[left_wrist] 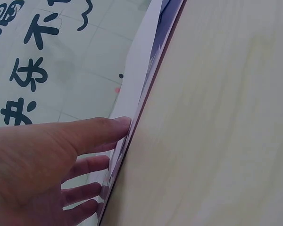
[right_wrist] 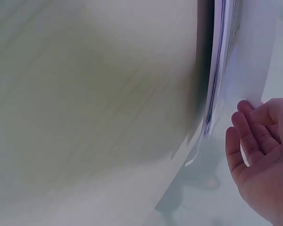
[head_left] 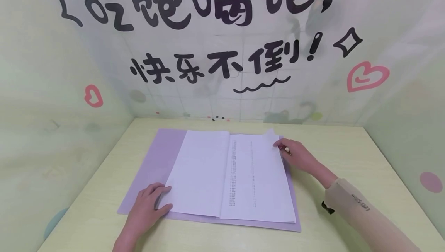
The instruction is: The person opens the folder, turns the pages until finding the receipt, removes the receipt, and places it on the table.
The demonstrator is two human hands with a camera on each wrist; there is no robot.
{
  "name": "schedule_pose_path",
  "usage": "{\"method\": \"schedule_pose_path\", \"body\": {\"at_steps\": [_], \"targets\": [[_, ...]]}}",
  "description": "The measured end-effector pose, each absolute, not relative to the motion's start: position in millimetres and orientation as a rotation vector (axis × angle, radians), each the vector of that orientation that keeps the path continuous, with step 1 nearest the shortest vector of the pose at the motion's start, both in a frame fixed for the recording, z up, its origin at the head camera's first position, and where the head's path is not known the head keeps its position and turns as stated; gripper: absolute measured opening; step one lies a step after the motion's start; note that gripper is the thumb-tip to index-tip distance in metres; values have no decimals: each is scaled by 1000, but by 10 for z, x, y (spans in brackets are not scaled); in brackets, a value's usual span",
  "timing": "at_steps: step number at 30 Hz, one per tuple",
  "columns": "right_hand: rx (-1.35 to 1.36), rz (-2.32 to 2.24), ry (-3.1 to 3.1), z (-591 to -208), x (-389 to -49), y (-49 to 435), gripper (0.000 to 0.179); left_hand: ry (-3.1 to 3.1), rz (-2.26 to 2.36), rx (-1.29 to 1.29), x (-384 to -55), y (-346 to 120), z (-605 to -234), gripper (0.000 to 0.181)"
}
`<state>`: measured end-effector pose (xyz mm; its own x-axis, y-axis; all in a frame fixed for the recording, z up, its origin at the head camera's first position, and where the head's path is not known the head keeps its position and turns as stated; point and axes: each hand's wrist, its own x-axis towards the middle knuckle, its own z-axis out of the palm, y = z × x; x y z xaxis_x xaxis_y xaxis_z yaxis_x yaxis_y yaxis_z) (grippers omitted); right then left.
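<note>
A booklet with a purple cover (head_left: 161, 157) lies spread out on the table in the head view. Its left page (head_left: 198, 167) is blank, while the right page (head_left: 269, 182) carries columns of small print. At the upper right, my right hand (head_left: 293, 153) pinches the page's edge between thumb and fingers, and the corner there is lifted. The right wrist view shows that hand (right_wrist: 266, 155) with the raised sheet (right_wrist: 254, 52) at its fingertips. My left hand (head_left: 146, 205) rests on the lower left of the booklet, fingers loosely spread; the left wrist view has its thumb on the paper.
The booklet lies on a pale wood-grain table (head_left: 333, 147). Whitish sheeting (head_left: 194, 101) with black lettering and pink hearts stands behind the table, with similar walls at both sides. A dark band (head_left: 328, 207) shows under the right sleeve.
</note>
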<state>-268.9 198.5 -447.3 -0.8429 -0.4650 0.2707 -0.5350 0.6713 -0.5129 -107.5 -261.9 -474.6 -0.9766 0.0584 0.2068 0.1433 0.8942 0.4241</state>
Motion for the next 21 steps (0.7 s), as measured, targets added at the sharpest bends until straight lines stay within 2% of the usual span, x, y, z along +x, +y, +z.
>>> {"method": "schedule_pose_path", "body": {"at_steps": [21], "targets": [[894, 814, -2634, -4221, -2870, 1816, 11, -2889, -671, -132, -1066, -2612, -4730, 49]]}}
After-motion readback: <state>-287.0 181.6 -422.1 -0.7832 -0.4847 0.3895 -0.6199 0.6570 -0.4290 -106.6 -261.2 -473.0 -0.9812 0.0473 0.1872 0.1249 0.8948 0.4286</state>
